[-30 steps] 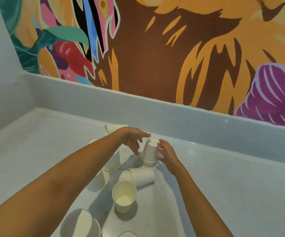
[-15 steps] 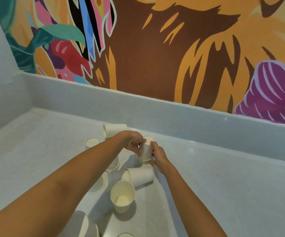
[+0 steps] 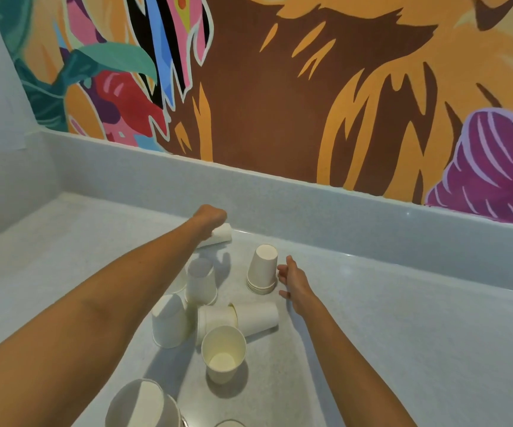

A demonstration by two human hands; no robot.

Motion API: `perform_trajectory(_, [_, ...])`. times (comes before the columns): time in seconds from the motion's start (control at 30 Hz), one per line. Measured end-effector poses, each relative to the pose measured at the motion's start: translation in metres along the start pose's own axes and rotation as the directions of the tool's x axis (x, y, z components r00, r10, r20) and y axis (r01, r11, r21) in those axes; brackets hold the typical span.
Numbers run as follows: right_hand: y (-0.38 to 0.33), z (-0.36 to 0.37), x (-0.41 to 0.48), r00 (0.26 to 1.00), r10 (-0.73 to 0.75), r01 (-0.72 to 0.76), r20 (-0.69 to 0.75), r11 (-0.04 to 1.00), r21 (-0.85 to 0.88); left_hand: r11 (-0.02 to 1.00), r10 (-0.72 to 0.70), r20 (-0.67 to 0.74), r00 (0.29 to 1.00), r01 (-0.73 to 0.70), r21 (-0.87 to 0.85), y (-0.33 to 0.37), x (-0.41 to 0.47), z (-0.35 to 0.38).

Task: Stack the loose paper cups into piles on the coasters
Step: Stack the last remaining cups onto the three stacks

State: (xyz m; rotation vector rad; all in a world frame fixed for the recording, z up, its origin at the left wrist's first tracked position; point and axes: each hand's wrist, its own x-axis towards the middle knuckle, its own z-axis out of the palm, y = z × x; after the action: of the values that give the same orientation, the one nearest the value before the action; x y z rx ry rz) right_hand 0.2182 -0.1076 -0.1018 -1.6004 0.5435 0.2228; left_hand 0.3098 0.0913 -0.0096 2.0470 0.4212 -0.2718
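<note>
A pile of upside-down white paper cups (image 3: 262, 269) stands near the back of the counter. My right hand (image 3: 293, 282) hovers just right of it, fingers relaxed and holding nothing. My left hand (image 3: 210, 217) has reached to the back and curls over a cup lying on its side (image 3: 218, 235). Loose cups crowd the middle: two inverted ones (image 3: 201, 282) (image 3: 168, 322), two lying down (image 3: 256, 317) (image 3: 216, 317), and one upright (image 3: 222, 352). No coaster shows under the pile.
Another inverted cup pile (image 3: 139, 405) sits at the bottom edge, with a cup rim (image 3: 229, 423) beside it. The grey counter (image 3: 403, 334) meets a low grey backsplash (image 3: 341, 217) under a painted wall. A grey side wall closes the left.
Both hands let go of the inverted pile. My left hand moved back and left onto the lying cup; my right hand drew slightly away to the pile's right.
</note>
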Motion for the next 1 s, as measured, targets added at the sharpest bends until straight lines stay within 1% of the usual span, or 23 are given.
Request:
perform_trajectory(0.03, [0.001, 0.001, 0.001, 1.0, 0.001, -0.001, -0.001, 1.0, -0.011, 0.995, 0.011, -0.031, 0.999, -0.008, 0.103, -0.003, 0.004, -0.002])
perform_trajectory(0.1, [0.001, 0.002, 0.001, 1.0, 0.005, -0.005, -0.008, 1.0, -0.012, 0.959, 0.007, -0.043, 0.999, 0.006, 0.283, -0.015, 0.021, -0.005])
perform_trajectory(0.13, [0.001, 0.002, 0.001, 1.0, 0.007, -0.007, -0.009, 1.0, -0.011, 0.94, 0.005, -0.052, 0.999, 0.013, 0.341, -0.021, 0.028, -0.005])
perform_trajectory(0.17, [0.001, 0.002, 0.0, 1.0, 0.009, -0.009, -0.006, 1.0, -0.012, 0.936, -0.006, -0.053, 0.999, 0.024, 0.35, -0.025, 0.031, -0.004])
perform_trajectory(0.3, [0.0, 0.001, -0.002, 1.0, 0.014, -0.014, 0.01, 1.0, -0.024, 0.977, -0.106, -0.035, 0.994, 0.111, 0.182, -0.026, 0.015, -0.002])
perform_trajectory(0.4, [-0.002, 0.001, -0.002, 1.0, 0.018, -0.018, 0.011, 0.999, -0.028, 0.983, -0.122, -0.022, 0.992, 0.124, 0.132, -0.029, 0.017, -0.002])
perform_trajectory(0.47, [-0.006, 0.002, -0.003, 1.0, 0.024, -0.024, 0.005, 0.999, -0.028, 0.99, -0.101, -0.059, 0.993, 0.106, 0.092, -0.028, 0.019, -0.001])
perform_trajectory(0.53, [-0.012, 0.002, -0.003, 1.0, 0.01, -0.01, -0.015, 1.0, -0.022, 0.997, -0.064, -0.133, 0.989, 0.07, 0.042, -0.023, 0.016, 0.003])
perform_trajectory(0.57, [-0.015, 0.002, -0.002, 0.999, -0.011, 0.01, -0.031, 1.0, -0.019, 0.999, -0.05, -0.163, 0.985, 0.049, -0.005, -0.018, 0.014, 0.005])
perform_trajectory(0.63, [-0.024, 0.001, -0.003, 0.994, -0.089, 0.089, -0.068, 0.996, -0.003, 0.987, -0.023, -0.18, 0.983, -0.006, -0.161, -0.004, 0.006, 0.013])
perform_trajectory(0.7, [-0.035, 0.002, -0.006, 0.975, -0.209, 0.21, -0.075, 0.978, 0.008, 0.942, 0.015, -0.128, 0.992, -0.056, -0.33, 0.008, -0.001, 0.022])
perform_trajectory(0.77, [-0.047, 0.004, -0.008, 0.942, -0.329, 0.328, -0.064, 0.944, -0.024, 0.904, 0.069, -0.031, 0.997, -0.075, -0.422, 0.021, -0.013, 0.03])
perform_trajectory(0.83, [-0.057, 0.004, -0.009, 0.907, -0.418, 0.416, -0.039, 0.908, -0.055, 0.881, 0.1, 0.108, 0.989, -0.037, -0.472, 0.031, -0.024, 0.04])
perform_trajectory(0.9, [-0.063, 0.002, -0.009, 0.887, -0.462, 0.461, -0.001, 0.885, -0.073, 0.879, 0.093, 0.276, 0.957, 0.051, -0.475, 0.034, -0.034, 0.046])
perform_trajectory(0.93, [-0.063, 0.001, -0.011, 0.884, -0.468, 0.467, 0.011, 0.88, -0.089, 0.893, 0.08, 0.339, 0.938, 0.084, -0.443, 0.033, -0.039, 0.047])
perform_trajectory(1.0, [-0.059, -0.001, -0.015, 0.88, -0.475, 0.472, 0.012, 0.87, -0.144, 0.938, 0.057, 0.401, 0.914, 0.088, -0.335, 0.029, -0.039, 0.048])
